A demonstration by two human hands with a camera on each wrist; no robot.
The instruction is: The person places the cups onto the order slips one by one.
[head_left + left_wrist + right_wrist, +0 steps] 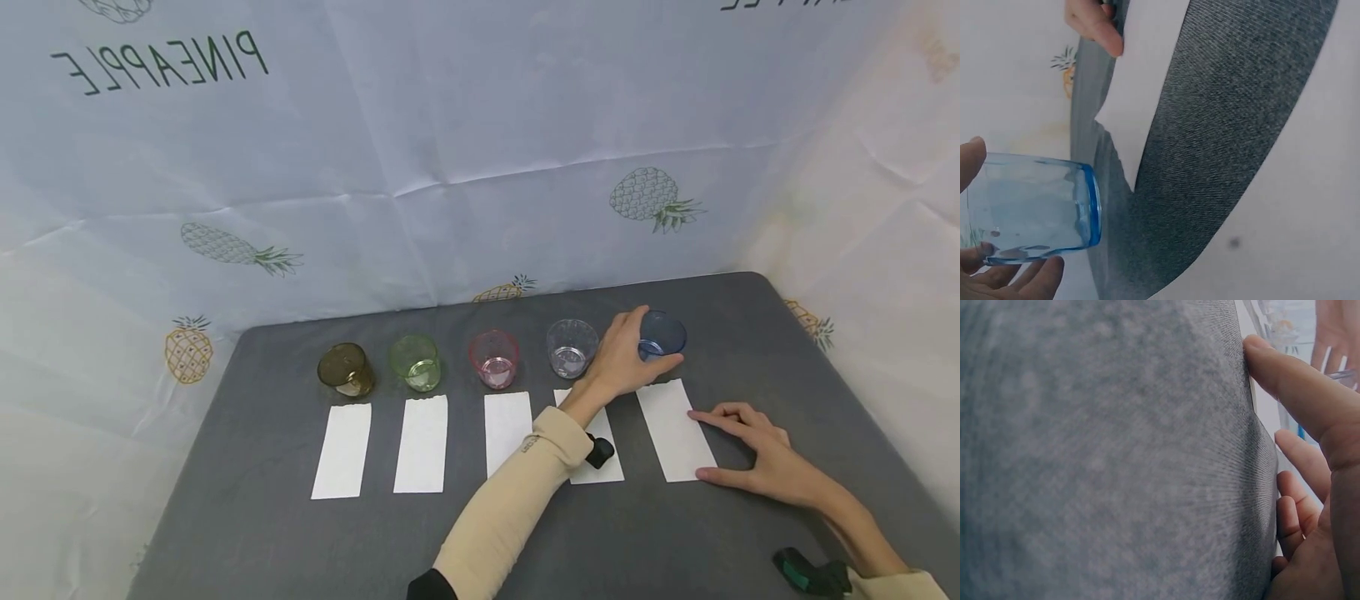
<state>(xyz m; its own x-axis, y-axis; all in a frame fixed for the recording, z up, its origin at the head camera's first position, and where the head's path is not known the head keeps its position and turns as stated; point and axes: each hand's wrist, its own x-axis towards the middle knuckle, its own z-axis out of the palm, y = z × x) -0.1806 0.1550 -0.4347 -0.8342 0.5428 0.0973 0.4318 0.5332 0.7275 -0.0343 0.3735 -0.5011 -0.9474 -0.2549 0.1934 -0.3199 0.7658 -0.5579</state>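
Observation:
My left hand grips a clear blue glass at the right end of a row, thumb on its near side. In the left wrist view the glass sits between the thumb and the fingers. Just in front of it lies a white paper strip. At that strip's right edge rests my right hand, index finger and thumb fairly straight and spread apart. The right wrist view shows the thumb along the paper edge, with the other fingers loosely bent.
Left of the blue glass stand a colourless glass, a pink glass, a green glass and a brown glass. Each has a paper strip before it. A pineapple-print cloth hangs behind the grey table.

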